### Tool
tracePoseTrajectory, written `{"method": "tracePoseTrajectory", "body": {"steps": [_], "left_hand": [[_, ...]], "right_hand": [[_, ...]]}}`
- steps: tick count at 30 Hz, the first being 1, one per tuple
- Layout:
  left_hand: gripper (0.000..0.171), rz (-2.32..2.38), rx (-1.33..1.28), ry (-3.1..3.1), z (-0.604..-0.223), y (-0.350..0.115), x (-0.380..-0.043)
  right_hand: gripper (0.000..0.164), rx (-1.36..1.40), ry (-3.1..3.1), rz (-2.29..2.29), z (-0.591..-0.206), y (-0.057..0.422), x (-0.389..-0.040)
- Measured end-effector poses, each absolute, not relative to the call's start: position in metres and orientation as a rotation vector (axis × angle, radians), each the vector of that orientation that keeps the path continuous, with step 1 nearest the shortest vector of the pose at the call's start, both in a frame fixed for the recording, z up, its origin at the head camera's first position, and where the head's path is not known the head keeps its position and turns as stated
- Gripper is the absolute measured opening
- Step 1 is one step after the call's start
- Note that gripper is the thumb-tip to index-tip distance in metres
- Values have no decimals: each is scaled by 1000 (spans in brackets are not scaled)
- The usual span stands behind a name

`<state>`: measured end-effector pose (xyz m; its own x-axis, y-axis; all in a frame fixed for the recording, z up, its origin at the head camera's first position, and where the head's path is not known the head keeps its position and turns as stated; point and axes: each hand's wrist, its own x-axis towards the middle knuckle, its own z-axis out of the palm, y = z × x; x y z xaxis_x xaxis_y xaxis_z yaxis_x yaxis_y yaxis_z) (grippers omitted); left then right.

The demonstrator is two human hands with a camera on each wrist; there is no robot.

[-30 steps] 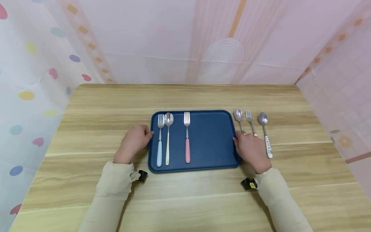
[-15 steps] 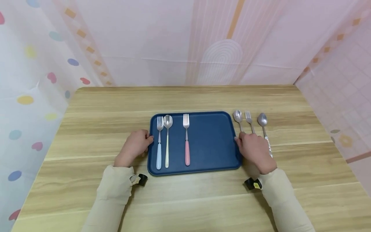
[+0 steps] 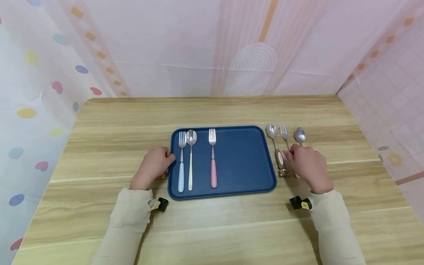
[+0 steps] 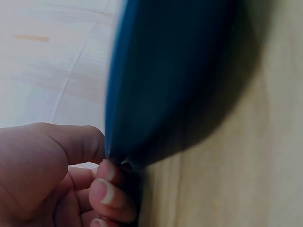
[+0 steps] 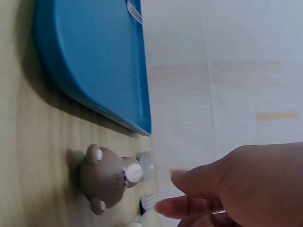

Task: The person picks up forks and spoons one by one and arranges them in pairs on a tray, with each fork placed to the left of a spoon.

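Note:
A dark blue tray (image 3: 241,165) lies on the table, bearing a light-blue-handled fork (image 3: 181,176), a cream-handled spoon (image 3: 190,171) and a pink-handled fork (image 3: 213,176). My left hand (image 3: 154,163) pinches the tray's left rim between thumb and fingers, as the left wrist view confirms. Right of the tray, my right hand (image 3: 308,165) hovers over a small fork (image 3: 283,132) and a spoon (image 3: 300,134), covering most of their handles. Its thumb and forefinger (image 5: 177,207) are apart and hold nothing. Beside it lies a spoon with a brown bear-shaped handle (image 3: 280,160).
The wood-grain table (image 3: 225,228) runs back to a patterned curtain (image 3: 185,48) behind, with more patterned cloth on both sides. A small black device (image 3: 300,202) sits at the right wrist, another black device (image 3: 162,204) at the left.
My right hand has left the tray's right edge and moved right, over the small fork, uncovering the brown bear handle. The left hand stays at the left rim; the tray keeps its place.

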<state>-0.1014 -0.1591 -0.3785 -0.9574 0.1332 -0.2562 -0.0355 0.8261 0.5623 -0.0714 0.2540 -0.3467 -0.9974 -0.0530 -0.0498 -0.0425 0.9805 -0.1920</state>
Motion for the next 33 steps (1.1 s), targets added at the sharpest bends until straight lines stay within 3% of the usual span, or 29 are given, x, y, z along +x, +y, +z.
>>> {"method": "tracePoseTrajectory", "body": {"steps": [12, 33], "left_hand": [[25, 817, 59, 2748, -382, -160, -103], [26, 806, 75, 2765, -384, -161, -105]], "right_hand": [[40, -139, 2974, -229, -358, 245, -78], [32, -98, 3047, -294, -374, 238, -83]]}}
